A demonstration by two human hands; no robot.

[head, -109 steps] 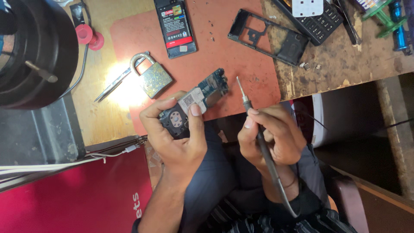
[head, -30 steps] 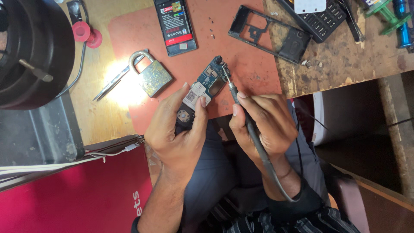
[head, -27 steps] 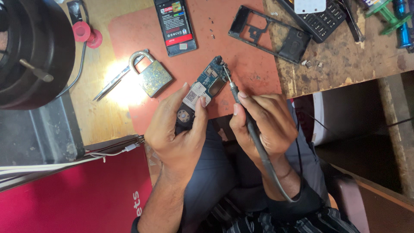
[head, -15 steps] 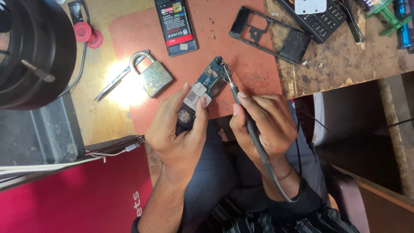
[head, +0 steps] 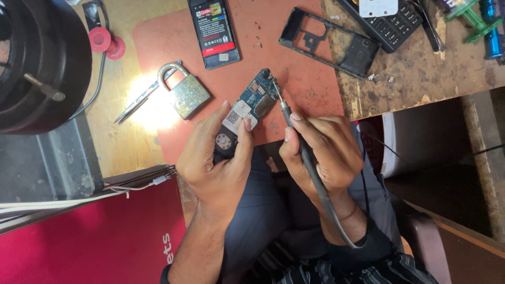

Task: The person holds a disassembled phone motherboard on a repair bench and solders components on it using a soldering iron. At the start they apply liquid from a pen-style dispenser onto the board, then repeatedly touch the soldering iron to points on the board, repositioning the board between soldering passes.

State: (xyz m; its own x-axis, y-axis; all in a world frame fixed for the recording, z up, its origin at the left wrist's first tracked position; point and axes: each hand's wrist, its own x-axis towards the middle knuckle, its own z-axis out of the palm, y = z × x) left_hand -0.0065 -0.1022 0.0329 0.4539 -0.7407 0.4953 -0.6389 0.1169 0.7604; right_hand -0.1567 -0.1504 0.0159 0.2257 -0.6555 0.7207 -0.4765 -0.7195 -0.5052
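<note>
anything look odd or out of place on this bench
A brass padlock lies on the red mat among the phone parts, unlike everything else there. Tiny loose screws lie scattered on the mat. The wooden benchtop is stained.

A brass padlock (head: 187, 94), a phone battery (head: 213, 31), an empty black phone frame (head: 329, 42) and a keypad handset (head: 392, 21) lie on the worktop (head: 421, 79).

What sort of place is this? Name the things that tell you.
Probably a phone repair bench: the left hand steadies a bare circuit board, the right hand holds a soldering iron, and an empty phone frame lies nearby.
</note>
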